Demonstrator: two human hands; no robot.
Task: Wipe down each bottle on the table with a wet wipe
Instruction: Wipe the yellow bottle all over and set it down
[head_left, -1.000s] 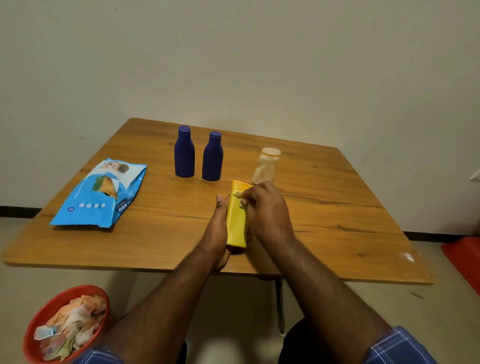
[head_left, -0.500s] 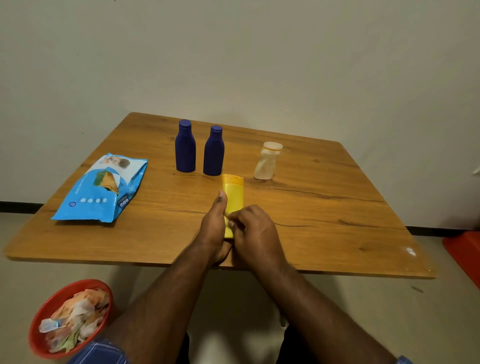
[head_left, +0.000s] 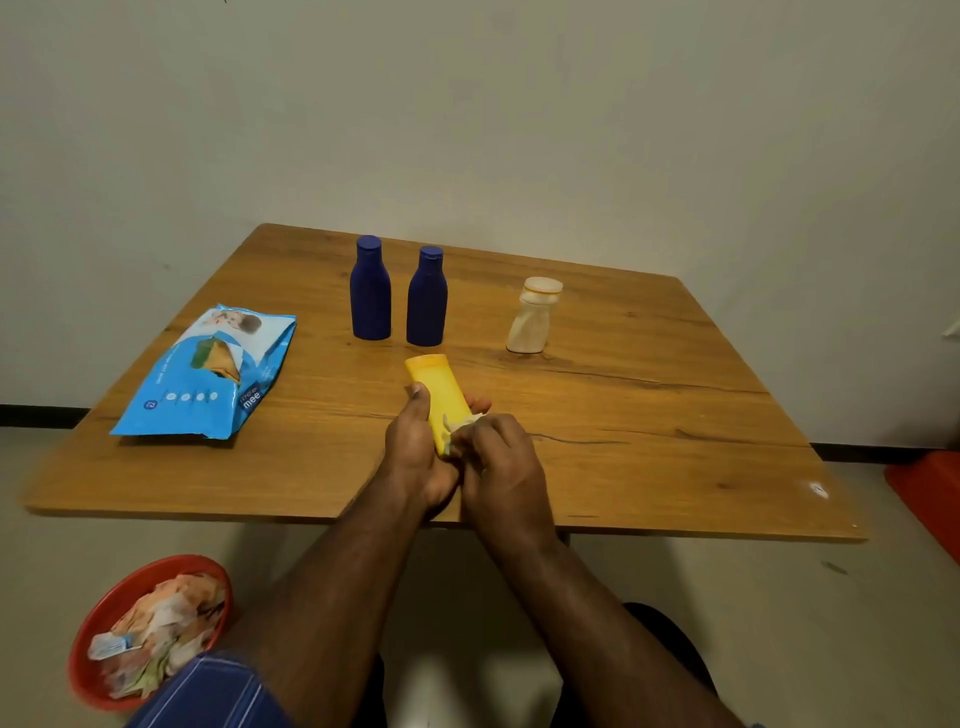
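We see the left hand (head_left: 415, 452) wrapped around the lower part of a flat yellow plastic bottle (head_left: 436, 387), with the thumb lying along its left side and fingertips showing on the right side. The bottle is tilted away from us, above the near middle of the square wooden table (head_left: 649, 415). The right hand (head_left: 501, 467) has its fingers curled on a crumpled white wet wipe (head_left: 460, 423) and presses it against the lower part of the yellow bottle.

Behind them two dark blue plastic bottles (head_left: 371, 296) (head_left: 427, 299) stand upright, just beside each other. To their right a small pale translucent bottle with a beige cap (head_left: 532, 319) stands well apart from them. A blue soft pack of wet wipes (head_left: 208, 374) lies on the left side of the table. On the floor at the lower left we see a round red plastic bowl (head_left: 104, 618) filled with crumpled used wipes (head_left: 156, 634).
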